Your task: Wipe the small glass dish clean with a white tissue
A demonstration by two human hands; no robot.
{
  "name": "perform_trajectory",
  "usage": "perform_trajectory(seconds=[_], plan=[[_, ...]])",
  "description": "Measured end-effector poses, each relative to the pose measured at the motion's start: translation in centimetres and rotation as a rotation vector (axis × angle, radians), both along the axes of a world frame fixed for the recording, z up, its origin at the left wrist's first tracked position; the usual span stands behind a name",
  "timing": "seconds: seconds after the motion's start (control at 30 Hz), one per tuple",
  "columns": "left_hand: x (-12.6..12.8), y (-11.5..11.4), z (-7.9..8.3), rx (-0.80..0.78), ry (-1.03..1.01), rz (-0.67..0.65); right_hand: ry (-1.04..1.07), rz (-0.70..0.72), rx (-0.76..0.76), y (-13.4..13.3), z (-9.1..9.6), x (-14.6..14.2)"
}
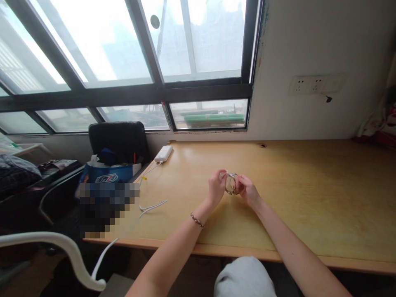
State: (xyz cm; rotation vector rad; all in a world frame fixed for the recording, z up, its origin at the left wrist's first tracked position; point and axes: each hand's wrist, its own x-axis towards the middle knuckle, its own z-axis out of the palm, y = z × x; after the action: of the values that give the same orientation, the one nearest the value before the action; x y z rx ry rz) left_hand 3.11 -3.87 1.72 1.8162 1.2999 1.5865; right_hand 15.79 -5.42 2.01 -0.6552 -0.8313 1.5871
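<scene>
My wooden desk (309, 194) carries a white power bank (163, 153) by the window. A white cable (154, 205) runs from the power bank toward me. Well right of the power bank, a small hole (262, 145).

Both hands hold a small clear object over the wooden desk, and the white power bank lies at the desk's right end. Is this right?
No. The head view shows the white power bank at the left rear corner of the wooden desk. The left hand and right hand do hold the small clear object.
</scene>
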Motion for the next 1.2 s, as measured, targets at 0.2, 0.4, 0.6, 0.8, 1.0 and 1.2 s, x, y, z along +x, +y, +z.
perform_trajectory(seconds=[0.2,0.4,0.6,0.8,1.0,1.2], plan=[[0.2,-0.6,0.9,0.12,0.064,-0.187,0.02,0.047,-0.001,0.0,-0.1,-0.3],[0.8,-1.3,1.0,0.217,0.179,-0.307,0.107,-0.009,-0.059,0.5,-0.7,-0.4],[1.6,-1.8,0.6,0.309,0.304,-0.397,0.209,-0.08,-0.13,0.7,-0.3,0.1],[1.9,-1.8,-0.1,0.342,0.347,-0.354,0.335,-0.151,-0.19,1.4,-0.6,1.1],[1.3,-1.4,0.0,0.294,0.292,-0.302,0.415,-0.2,-0.272,1.9,-0.7,1.9],[1.4,-1.6,-0.3,0.281,0.224,-0.35,0.339,-0.205,-0.233,1.9,-1.1,1.6]])
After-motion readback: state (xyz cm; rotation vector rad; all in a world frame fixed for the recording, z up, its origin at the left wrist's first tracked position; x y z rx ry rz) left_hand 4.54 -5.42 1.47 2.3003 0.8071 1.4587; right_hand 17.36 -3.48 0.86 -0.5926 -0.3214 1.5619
